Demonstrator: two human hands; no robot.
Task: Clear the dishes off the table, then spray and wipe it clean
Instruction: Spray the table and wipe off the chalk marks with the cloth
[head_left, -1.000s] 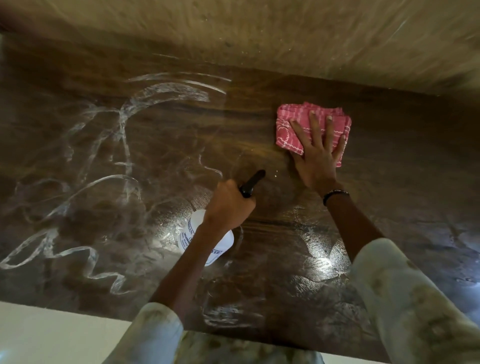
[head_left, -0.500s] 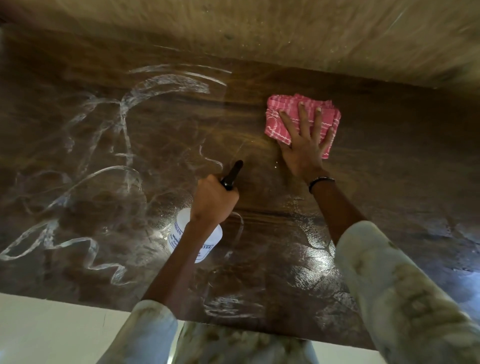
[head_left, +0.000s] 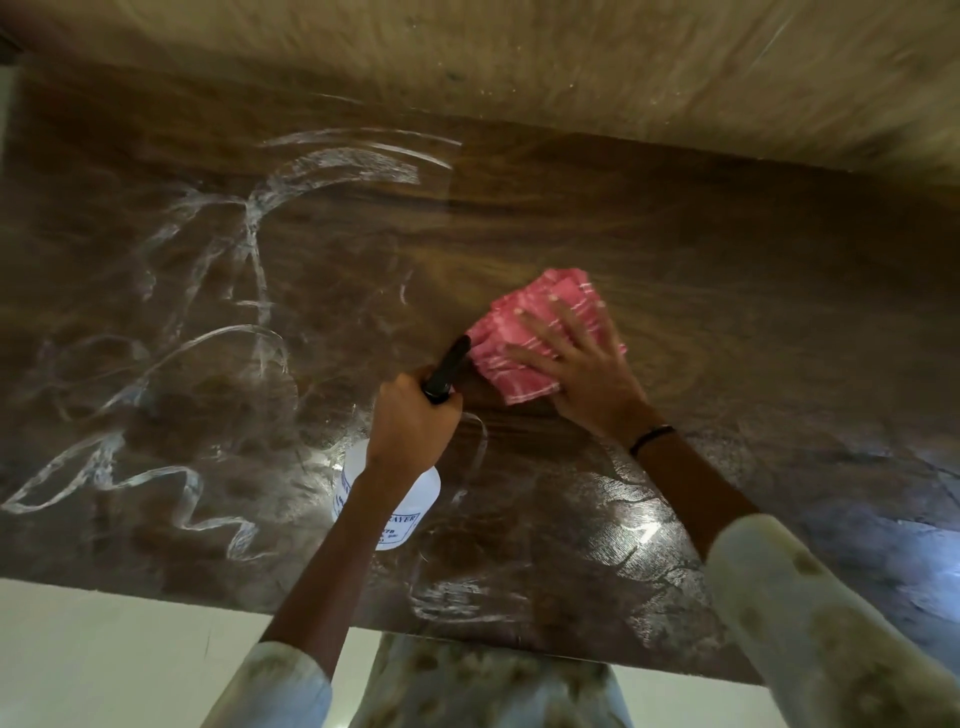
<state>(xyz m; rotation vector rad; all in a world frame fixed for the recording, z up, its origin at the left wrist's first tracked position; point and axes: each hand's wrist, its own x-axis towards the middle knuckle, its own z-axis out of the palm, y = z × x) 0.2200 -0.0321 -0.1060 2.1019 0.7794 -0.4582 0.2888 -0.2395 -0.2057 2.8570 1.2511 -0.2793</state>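
pink white-striped cloth (head_left: 524, 332), dark wood-grain table (head_left: 727, 249) — white bottle (head_left: 410, 499)

Dim, warm light; glare glints off the wet surface (head_left: 649, 525) near the front edge, and the wide-angle edges look perhaps motion-blurred.

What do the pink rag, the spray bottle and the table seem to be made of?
Pink rag: woven cloth, going by its folds and white stripes. Spray bottle: probably white translucent plastic, printed lettering, with a black nozzle. Table: dark wood grain, perhaps veneer or laminate; it looks glossy where wet, with streaks showing.
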